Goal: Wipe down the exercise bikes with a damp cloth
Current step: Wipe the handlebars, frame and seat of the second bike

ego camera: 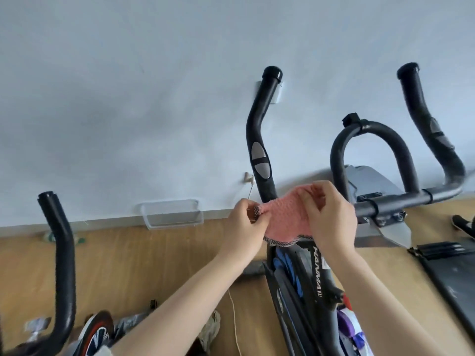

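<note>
The pink cloth [285, 217] hides the handlebar's middle; a second bike's handlebar [61, 253] runs off the frame's bottom-left edge.

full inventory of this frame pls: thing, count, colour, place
cloth: 1, pink with a checked edge, centre, stretched between both hands over the bike's bar
exercise bike handlebars: 1 set, black with grey sensor pads, centre to right
bike frame: 1, black with blue marks and white lettering, below the cloth
second handlebar: 1, black, far left
clear tray: 1, transparent, against the wall at floor level
wall: pale blue-grey, upper half
floor: wood-tone, lower half
cord: 1, pale, on the floor
dark mat: 1, black, right edge
left hand: 1, pinching the cloth's left edge
right hand: 1, gripping the cloth's right side
</note>
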